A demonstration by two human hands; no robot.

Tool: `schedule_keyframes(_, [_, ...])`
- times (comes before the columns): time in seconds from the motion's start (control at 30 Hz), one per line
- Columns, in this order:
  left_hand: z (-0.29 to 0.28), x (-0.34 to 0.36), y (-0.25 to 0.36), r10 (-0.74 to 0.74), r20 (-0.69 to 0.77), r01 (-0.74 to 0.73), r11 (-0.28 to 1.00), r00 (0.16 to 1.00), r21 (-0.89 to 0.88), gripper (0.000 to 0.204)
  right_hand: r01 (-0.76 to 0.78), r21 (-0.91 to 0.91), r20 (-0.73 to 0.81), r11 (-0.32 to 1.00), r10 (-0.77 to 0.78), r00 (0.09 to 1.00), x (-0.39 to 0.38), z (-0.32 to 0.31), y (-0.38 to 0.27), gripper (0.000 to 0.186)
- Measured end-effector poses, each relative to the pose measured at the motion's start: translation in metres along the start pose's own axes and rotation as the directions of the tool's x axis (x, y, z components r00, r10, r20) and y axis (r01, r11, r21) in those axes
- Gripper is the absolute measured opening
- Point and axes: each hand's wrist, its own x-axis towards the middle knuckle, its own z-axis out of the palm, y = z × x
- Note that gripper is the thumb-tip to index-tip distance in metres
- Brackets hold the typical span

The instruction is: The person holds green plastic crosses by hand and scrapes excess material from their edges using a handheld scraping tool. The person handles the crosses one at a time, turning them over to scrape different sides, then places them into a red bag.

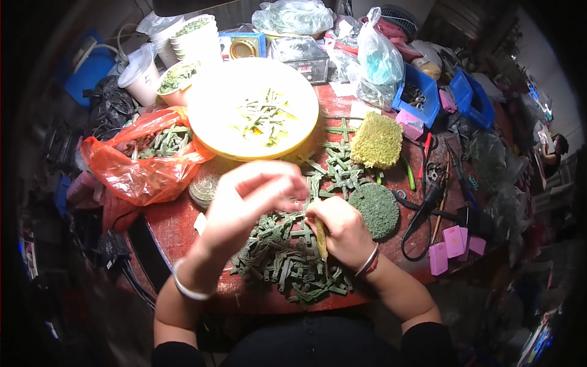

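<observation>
My right hand (pixel 337 227) is closed around a slim yellowish-brown tool (pixel 321 238) that narrows to a thin point toward me. Just left of it hovers my left hand (pixel 260 191), fingers curled and smeared by motion; whether it holds anything I cannot tell. Beneath both hands spreads a heap of small dark green pieces (pixel 284 260), several of them cross-shaped. More green crosses (pixel 342 168) lie beyond my right hand. A round green rough-topped pad (pixel 374 211) sits right of that hand, with a yellow spongy block (pixel 376 140) behind it.
A brightly lit yellow-rimmed basin (pixel 211 147) holding green pieces stands at the back, beside an orange plastic bag (pixel 147 183) of similar pieces. Blue bins (pixel 419 92), pink blocks (pixel 449 244), pliers and cables (pixel 422 220) crowd the right. White tubs (pixel 140 79) stand back left.
</observation>
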Motion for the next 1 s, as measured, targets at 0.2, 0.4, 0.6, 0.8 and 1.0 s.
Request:
schedule_keyframes(0.2, [-0.017, -0.017, -0.066, 0.411, 0.276, -0.410, 0.284, 0.869, 0.866, 0.056, 0.118, 0.017, -0.182, 0.993, -0.113, 0.977, 0.004, -0.006, -0.006, 0.028])
schedule_keyframes(0.4, [-0.012, -0.019, -0.077, 0.472, 0.289, -0.491, 0.391, 0.833, 0.778, 0.037, 0.333, 0.000, -0.251, 0.943, -0.322, 0.913, -0.003, -0.006, -0.016, 0.028])
schedule_keyframes(0.6, [-0.017, -0.021, -0.064, -0.154, 0.150, 0.171, 0.979, 0.977, -0.110, 0.031, 0.023, 0.059, -0.177, 0.998, -0.012, 0.984, -0.002, -0.015, -0.011, 0.024])
schedule_keyframes(0.8, [-0.024, -0.016, -0.060, -0.173, 0.150, 0.208, 0.941, 0.973, -0.266, 0.036, -0.092, 0.058, 0.188, 0.994, 0.080, 0.979, -0.004, -0.022, -0.012, 0.039])
schedule_keyframes(1.0, [-0.026, -0.014, -0.057, -0.227, 0.157, 0.269, 0.895, 0.961, -0.357, 0.036, -0.061, 0.015, 0.157, 0.998, 0.058, 0.986, -0.006, -0.017, -0.011, 0.045])
